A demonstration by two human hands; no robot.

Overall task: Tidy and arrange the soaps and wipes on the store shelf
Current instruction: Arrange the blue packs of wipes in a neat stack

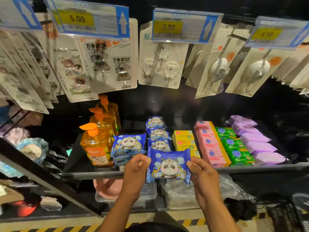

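Observation:
A blue panda wipes pack (168, 164) is held upright at the front edge of the black shelf (93, 171). My left hand (136, 168) pinches its left edge and my right hand (203, 173) pinches its right edge. Behind it a row of the same blue packs (158, 131) runs to the back. A stack of blue packs (127, 148) lies to the left. Yellow soap boxes (184, 139), pink soap bars (210, 144), green soap bars (234, 144) and purple wipes packs (257, 139) sit in rows to the right.
Three orange pump bottles (98, 143) stand at the shelf's left. Hook packs (160, 64) hang above under price tags (184, 25). Below the shelf are a pink basin (107, 188), a clear bin and plastic-wrapped goods (180, 193). Striped tape marks the floor.

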